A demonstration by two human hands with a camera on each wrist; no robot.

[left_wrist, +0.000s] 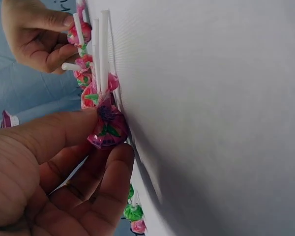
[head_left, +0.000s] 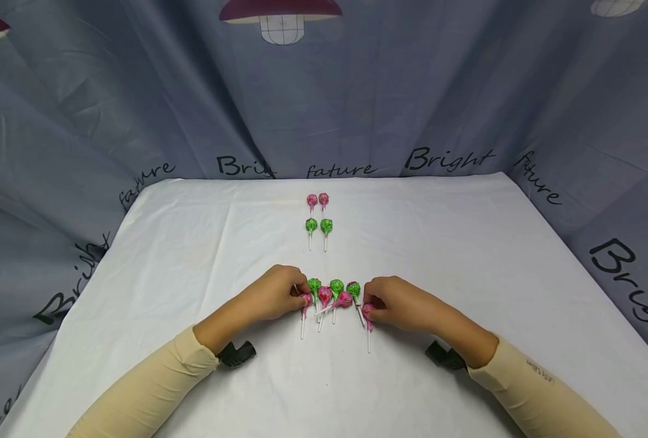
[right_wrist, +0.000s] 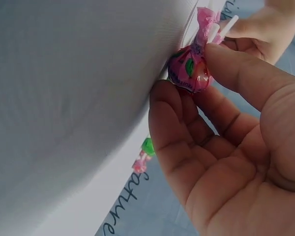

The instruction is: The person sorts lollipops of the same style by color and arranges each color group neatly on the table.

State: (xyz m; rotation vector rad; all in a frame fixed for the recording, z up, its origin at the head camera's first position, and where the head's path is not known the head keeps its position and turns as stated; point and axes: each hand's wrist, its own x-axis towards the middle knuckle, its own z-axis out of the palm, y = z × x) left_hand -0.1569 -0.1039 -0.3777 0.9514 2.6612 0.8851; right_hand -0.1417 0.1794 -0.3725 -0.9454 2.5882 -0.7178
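A pink lollipop is near the middle of the white table, its stick pointing away from the far edge. The left hand holds its round top in a narrow pinch, thumb and fingers close together. The right hand pinches another pink lollipop the same way, nearer the table's right edge. Between the hands lie three green lollipops and two pink ones. One of those pinks lies slanted, its stick crossing others. Closer to the far edge are two green pops, then two pink pops. Behind that edge hangs a blue-gray curtain with black words and lamp pictures.
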